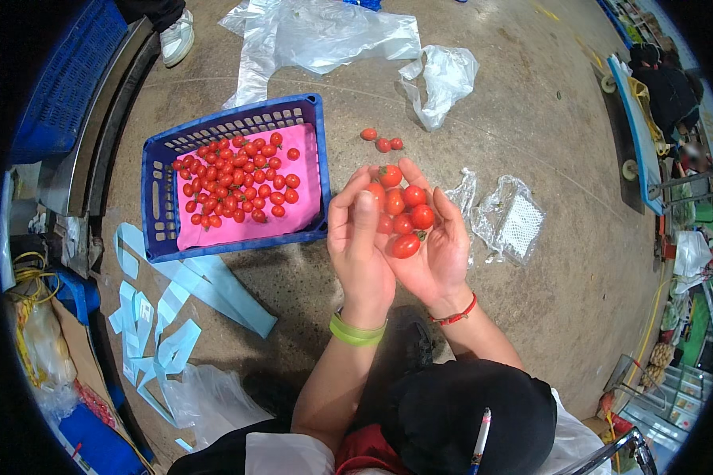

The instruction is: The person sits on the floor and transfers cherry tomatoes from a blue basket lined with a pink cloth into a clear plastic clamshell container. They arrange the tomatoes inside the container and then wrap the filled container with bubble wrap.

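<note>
Cupped together, my left hand (359, 255) and my right hand (437, 261) hold several cherry tomatoes (402, 224) in the palms. Both wrists carry bands, a green one on the left and a red cord on the right. Just left of my hands stands a blue plastic crate (237, 252) on the floor. Pink lining (303, 160) covers its bottom, and many loose cherry tomatoes (229, 178) lie on it. Beyond my fingertips, 3 cherry tomatoes (383, 144) rest on the concrete floor.
Clear plastic bags (338, 35) lie at the top, with another bag (445, 77) beside them. Crumpled clear packaging with white netting (514, 222) is to the right. Light blue strips (160, 326) litter the lower left. A blue cart (636, 130) stands far right, near a person (665, 89).
</note>
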`<state>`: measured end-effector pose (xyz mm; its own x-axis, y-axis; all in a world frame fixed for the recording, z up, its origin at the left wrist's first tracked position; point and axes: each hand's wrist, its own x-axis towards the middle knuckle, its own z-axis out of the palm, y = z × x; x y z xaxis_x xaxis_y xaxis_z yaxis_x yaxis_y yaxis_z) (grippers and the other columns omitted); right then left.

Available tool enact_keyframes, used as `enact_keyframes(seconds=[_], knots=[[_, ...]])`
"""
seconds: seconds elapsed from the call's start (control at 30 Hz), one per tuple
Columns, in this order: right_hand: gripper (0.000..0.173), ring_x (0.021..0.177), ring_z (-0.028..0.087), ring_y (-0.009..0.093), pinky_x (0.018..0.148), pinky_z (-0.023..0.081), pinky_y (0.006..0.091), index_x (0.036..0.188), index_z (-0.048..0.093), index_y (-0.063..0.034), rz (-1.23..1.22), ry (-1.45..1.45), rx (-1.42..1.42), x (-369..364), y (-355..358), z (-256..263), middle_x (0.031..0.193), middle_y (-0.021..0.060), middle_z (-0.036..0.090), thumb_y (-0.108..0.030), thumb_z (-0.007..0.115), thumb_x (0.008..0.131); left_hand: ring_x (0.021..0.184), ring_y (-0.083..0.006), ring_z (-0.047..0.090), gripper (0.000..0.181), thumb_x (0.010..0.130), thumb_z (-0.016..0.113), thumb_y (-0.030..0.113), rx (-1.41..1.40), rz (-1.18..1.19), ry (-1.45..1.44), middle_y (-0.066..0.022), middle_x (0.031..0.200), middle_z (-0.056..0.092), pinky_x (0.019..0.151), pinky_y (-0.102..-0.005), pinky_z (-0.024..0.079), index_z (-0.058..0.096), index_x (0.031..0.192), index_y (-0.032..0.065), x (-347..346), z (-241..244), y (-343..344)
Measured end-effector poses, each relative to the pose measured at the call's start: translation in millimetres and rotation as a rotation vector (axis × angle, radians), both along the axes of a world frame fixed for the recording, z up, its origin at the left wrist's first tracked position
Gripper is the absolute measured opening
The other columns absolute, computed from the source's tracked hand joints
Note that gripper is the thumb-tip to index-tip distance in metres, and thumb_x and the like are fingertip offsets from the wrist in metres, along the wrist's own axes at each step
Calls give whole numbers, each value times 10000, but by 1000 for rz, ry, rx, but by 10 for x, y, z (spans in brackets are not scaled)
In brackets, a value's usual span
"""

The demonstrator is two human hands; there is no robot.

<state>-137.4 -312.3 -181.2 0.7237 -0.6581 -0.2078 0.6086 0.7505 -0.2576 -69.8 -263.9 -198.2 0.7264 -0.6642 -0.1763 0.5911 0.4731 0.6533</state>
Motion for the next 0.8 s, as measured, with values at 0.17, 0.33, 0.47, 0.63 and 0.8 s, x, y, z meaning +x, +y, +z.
enact_keyframes(seconds=[0.17,0.33,0.47,0.63,0.8], knots=[[568,1445,436,331,1234,293,506,1542,402,-24,-72,128,-168,24,37,53,1563,193,456,-372,363,1095,1481,-261,394,513,1098,385,277,-5,93,-45,-157,1589,436,1244,-434,296,457,1502,-29,-28,108,11],[637,1468,395,281,1234,273,431,1534,409,17,-78,455,-800,26,115,68,1580,163,424,-452,363,1104,1520,-287,335,657,1059,367,410,-170,-78,-14,-167,1630,383,1262,-450,235,389,1558,-17,-24,150,9],[696,1531,301,312,1267,194,457,1551,369,51,-79,347,-796,58,100,100,1645,209,328,-481,320,1103,1528,-298,321,651,1054,387,435,-345,-48,251,-162,1643,366,1270,-457,222,393,1568,35,-1,37,-35],[702,1540,298,322,1281,160,472,1549,388,35,-151,334,-769,78,154,64,1626,205,378,-475,365,1066,1542,-309,292,616,1053,425,416,-548,-91,540,-136,1679,308,1275,-481,196,377,1590,116,92,-39,22],[639,1538,306,312,1289,150,463,1541,413,-8,-190,308,-793,71,173,114,1617,205,388,-421,380,1055,1538,-323,291,595,1047,449,383,-712,-128,623,-147,1680,301,1278,-478,180,403,1578,119,143,-68,18]])
